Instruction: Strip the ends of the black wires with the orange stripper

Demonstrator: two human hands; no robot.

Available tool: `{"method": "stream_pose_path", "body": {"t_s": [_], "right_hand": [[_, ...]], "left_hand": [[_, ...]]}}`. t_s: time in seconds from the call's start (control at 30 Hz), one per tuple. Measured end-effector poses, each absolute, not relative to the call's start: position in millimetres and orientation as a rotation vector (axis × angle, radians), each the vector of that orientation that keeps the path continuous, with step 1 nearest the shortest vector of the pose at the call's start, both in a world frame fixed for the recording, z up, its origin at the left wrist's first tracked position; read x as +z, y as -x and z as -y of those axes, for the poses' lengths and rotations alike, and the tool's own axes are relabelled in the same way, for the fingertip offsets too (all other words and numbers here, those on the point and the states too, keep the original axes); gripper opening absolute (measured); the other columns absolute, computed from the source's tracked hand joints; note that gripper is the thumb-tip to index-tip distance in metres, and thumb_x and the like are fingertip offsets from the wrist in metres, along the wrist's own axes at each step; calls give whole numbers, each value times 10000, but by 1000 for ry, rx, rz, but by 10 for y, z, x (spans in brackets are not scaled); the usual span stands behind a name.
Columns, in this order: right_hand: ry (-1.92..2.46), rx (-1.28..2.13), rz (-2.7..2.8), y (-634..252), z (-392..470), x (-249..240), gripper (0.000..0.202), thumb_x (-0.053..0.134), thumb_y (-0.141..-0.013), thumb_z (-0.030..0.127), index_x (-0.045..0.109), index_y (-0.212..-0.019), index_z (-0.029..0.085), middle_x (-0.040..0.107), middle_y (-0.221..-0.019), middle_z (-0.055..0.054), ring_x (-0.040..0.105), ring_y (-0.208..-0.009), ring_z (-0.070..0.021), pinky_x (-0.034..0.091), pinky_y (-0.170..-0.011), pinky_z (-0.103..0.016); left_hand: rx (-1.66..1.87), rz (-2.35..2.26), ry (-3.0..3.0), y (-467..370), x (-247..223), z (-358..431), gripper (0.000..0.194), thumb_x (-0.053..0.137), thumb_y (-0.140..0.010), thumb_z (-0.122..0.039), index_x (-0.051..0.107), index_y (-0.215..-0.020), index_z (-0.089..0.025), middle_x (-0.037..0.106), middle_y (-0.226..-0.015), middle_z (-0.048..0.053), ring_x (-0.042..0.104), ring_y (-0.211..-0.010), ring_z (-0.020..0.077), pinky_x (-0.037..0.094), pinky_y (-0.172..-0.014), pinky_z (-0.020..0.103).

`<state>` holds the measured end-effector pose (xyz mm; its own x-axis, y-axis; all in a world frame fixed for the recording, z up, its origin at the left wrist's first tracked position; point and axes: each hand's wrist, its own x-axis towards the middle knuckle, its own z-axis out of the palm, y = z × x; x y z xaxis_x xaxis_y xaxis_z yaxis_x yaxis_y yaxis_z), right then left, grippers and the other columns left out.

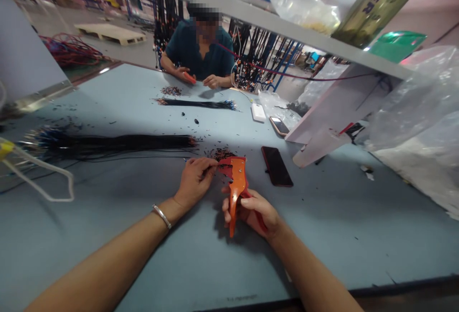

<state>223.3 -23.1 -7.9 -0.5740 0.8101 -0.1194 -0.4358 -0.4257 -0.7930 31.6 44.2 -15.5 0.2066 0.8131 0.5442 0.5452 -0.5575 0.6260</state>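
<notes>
My right hand (261, 212) is wrapped round the handles of an orange and red wire stripper (237, 180), its head pointing away from me. My left hand (194, 180) is closed in a pinch at the left side of the stripper's jaws. Between its fingertips and the jaws runs a thin black wire (225, 165), partly hidden by the fingers. Just beyond the stripper lies a small heap of dark and copper-coloured offcuts (221, 152). A long bundle of black wires (125, 143) stretches to the left of it, with bluish and silvery ends at the far left.
A dark phone (277, 166) lies to the right of the stripper. Farther back are another phone (278, 125), a white box-like device (258, 112) and a second wire bundle (197, 104). Across the table a co-worker (201, 49) holds a red tool. A shelf post (322, 106) stands at right.
</notes>
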Motion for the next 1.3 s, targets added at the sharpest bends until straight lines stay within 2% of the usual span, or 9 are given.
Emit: {"method": "stream_pose_path", "body": {"t_s": [0.23,0.57,0.83,1.0,1.3], "right_hand": [[633,2042,956,-2248,242,-79,367,614,-791,292,564,-1117,131,664,-901,-81,660,-732,-198,548,-669,-372],[634,2058,944,-2242,241,-84,361,628,-788,286,564,-1111,136,636,-861,-64,655,-715,-201,535,-565,-317],[688,2010,982,-2254,247,-13,369,663,-771,296,577,-1090,132,634,-856,-58,633,-677,-169,538,-634,-339],[770,1941,1032,-2272,250,13,394,680,-761,300,583,-1102,127,637,-870,-71,641,-719,-195,539,-615,-341],[755,1960,1033,-2250,261,12,398,690,-759,309,584,-1099,131,648,-851,-67,648,-699,-187,543,-603,-324]], "left_hand": [[1336,-1252,-2183,-311,-137,-429,178,478,-909,-255,641,-865,-198,688,-747,7,610,-736,166,376,-788,333],[1403,-1207,-2177,-315,-160,-435,151,508,-898,-239,642,-849,-191,666,-721,9,591,-715,161,406,-759,319],[1453,-1210,-2153,-303,-108,-409,147,533,-887,-249,662,-841,-197,668,-706,7,595,-720,163,421,-746,313],[1465,-1241,-2117,-301,-96,-405,155,530,-885,-262,661,-828,-201,672,-709,2,597,-707,159,426,-753,312],[1476,-1202,-2106,-310,-77,-386,141,538,-880,-255,656,-822,-204,668,-691,-3,592,-678,148,431,-744,303]]}}
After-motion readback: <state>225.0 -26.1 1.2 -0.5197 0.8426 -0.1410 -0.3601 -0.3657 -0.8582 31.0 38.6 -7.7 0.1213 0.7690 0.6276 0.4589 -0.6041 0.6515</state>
